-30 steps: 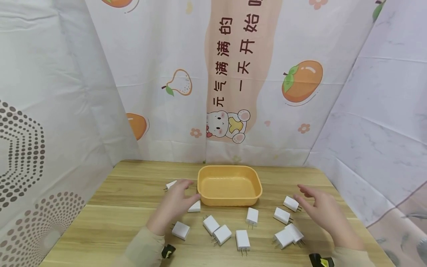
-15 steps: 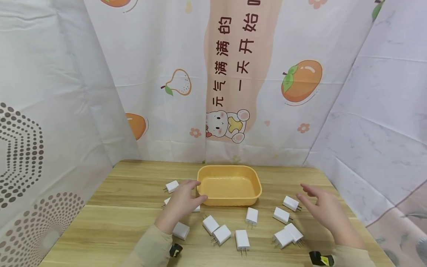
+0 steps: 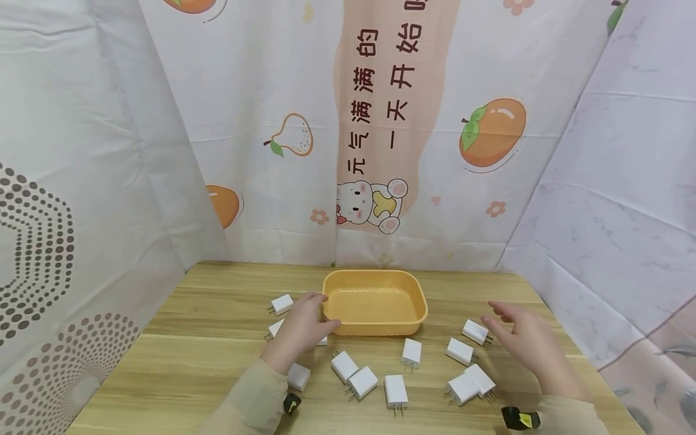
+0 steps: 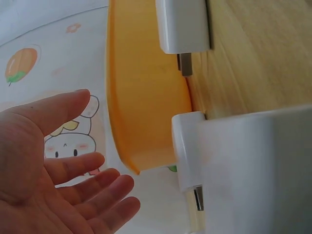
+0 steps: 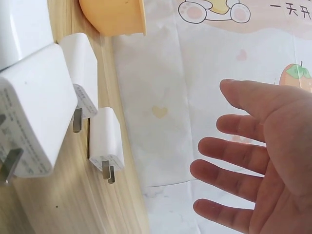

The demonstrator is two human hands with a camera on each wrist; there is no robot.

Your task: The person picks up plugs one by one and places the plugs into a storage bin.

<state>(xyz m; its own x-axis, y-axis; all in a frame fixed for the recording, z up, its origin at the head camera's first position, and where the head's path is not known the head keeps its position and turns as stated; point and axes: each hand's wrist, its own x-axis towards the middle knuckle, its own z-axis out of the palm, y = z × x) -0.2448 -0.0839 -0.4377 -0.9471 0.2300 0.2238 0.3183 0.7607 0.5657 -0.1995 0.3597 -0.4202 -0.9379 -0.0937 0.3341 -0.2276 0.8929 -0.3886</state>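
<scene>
Tabletop (image 3: 179, 362): left hand (image 3: 301, 327) near tray (image 3: 375, 329), right hand (image 3: 526, 339) near chargers (image 3: 475, 331)

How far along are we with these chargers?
Done: apparently nothing; the tray holds no chargers. In hand: nothing; the left hand is by the tray, the right hand near chargers. Remaining: seemingly every charger, all lying on the table.

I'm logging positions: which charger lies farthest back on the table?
The white charger directly left of the yellow tray's middle; all other visible chargers lie nearer the front.

“元气满满的” and “一天开始…” on the back curtain (image 3: 435, 163)
</scene>
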